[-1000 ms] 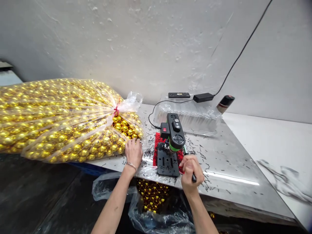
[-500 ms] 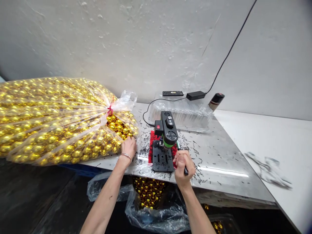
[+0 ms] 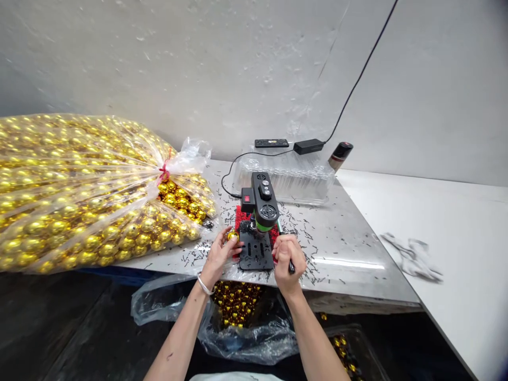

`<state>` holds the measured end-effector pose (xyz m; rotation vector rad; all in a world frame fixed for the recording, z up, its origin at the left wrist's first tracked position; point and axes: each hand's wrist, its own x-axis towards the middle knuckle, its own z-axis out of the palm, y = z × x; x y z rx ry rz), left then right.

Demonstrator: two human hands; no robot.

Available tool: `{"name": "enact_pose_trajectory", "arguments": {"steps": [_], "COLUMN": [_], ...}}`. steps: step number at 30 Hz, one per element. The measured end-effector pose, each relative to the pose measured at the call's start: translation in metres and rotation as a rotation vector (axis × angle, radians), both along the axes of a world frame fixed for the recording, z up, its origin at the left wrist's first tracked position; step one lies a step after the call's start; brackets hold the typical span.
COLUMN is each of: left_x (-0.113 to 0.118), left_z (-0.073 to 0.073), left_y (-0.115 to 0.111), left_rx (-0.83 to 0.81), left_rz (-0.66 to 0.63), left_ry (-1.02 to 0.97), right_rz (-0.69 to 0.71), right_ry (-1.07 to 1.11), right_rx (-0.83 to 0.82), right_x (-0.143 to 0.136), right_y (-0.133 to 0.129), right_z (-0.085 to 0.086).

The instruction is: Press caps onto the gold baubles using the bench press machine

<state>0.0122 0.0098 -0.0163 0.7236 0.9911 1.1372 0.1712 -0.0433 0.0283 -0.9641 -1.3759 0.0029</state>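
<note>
Plastic sack [image 3: 193,156]: full of gold balls [image 3: 172,197]
Lower bag [image 3: 250,346]: more gold balls
Clear box [image 3: 291,185]: contents hard to tell
Left hand [image 3: 218,255]: pinching 1 ball [image 3: 232,235] beside black machine [image 3: 262,193]
Right hand [image 3: 289,259]: clenched round its lever [image 3: 292,267]

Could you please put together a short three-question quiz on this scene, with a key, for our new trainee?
1. Open question: What is in the grip of the left hand?

2. True or false: The right hand is closed around a slim black handle beside the black tabletop machine with a green band.

3. Fill in the blank: The neck of the bulging clear plastic bag of round gold balls is gathered by a thin tie coloured ____.

Key:
1. A shiny gold ball.
2. True.
3. Red.
</note>
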Motion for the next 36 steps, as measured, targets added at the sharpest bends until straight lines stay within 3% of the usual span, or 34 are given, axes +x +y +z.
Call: {"name": "enact_pose_trajectory", "arguments": {"steps": [3, 10, 17, 22, 28, 36], "left_x": [0.01, 0.014, 0.027, 0.029, 0.033, 0.037], "left_z": [-0.007, -0.01, -0.027, -0.035, -0.045, -0.054], "left_y": [-0.001, 0.004, 0.007, 0.004, 0.001, 0.003], "left_rx": [0.021, -0.007, 0.388, 0.659, 0.891, 0.918], "left_rz": [0.038, -0.072, -0.103, -0.115, -0.031, -0.012], "left_ry": [0.07, 0.031, 0.618, 0.909, 1.003, 0.978], "right_rz": [-0.005, -0.011, 0.01, 0.014, 0.022, 0.036], "right_ry": [-0.014, -0.046, -0.06, -0.072, -0.062, -0.045], "right_rx": [-0.012, -0.023, -0.006, -0.001, -0.032, 0.013], "right_x": [0.0, 0.001, 0.003, 0.004, 0.004, 0.003], "right_y": [-0.001, -0.001, -0.001, -0.001, -0.003, -0.002], "right_z": [0.001, 0.003, 0.002, 0.001, 0.001, -0.012]}}
